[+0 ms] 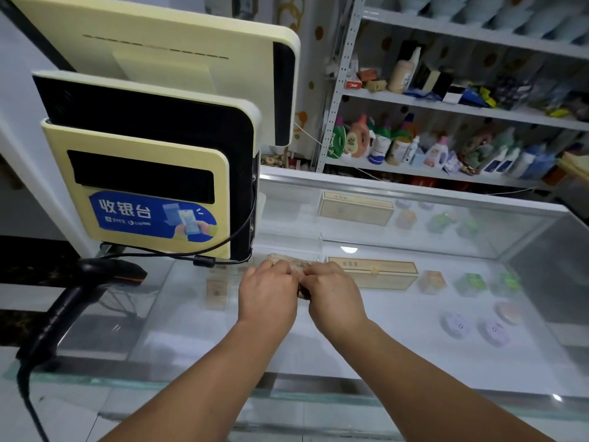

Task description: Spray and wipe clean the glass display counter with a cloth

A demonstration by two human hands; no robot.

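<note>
Beige cloth [287, 258] bunched on glass counter [398, 330] top, mid-left; glass clear, reflective.

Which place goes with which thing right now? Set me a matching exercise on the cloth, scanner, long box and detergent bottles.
1 cloth; 2 scanner; 3 long box; 4 detergent bottles
A under the counter glass
B on the rear shelf
C between left hand and right hand
D left end of the counter glass
Pairs: 1-C, 2-D, 3-A, 4-B
</note>
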